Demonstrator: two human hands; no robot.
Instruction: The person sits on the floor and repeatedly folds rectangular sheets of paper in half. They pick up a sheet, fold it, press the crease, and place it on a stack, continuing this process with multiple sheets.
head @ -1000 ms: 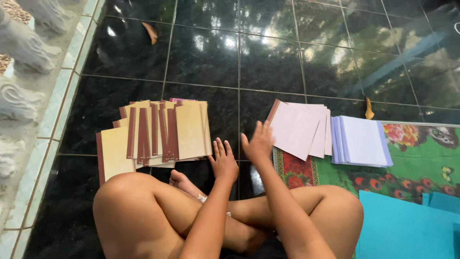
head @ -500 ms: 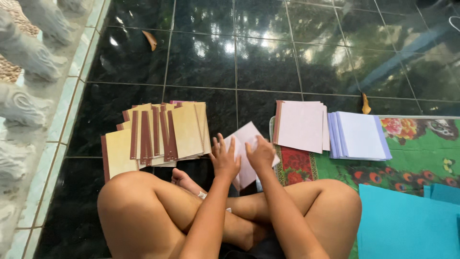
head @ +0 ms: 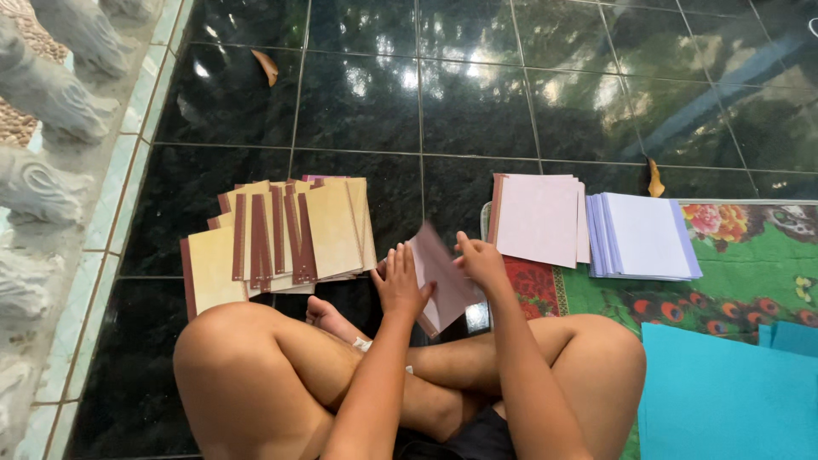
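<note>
I sit cross-legged on a dark tiled floor. My left hand and my right hand both grip a pale pink folded card, held tilted between them above my shins. To the left lies a fanned pile of tan cards with maroon spines. To the right of my hands sits a stack of pale pink cards, and beside it a stack of white sheets with blue edges.
A green floral mat lies at the right under the stacks. Blue sheets cover the lower right corner. Pale carved balusters line the left edge. Two dry leaves rest on the glossy tiles.
One pink card came off the pink stack and moved in front of me. Both hands now hold it and it has turned up on edge.
</note>
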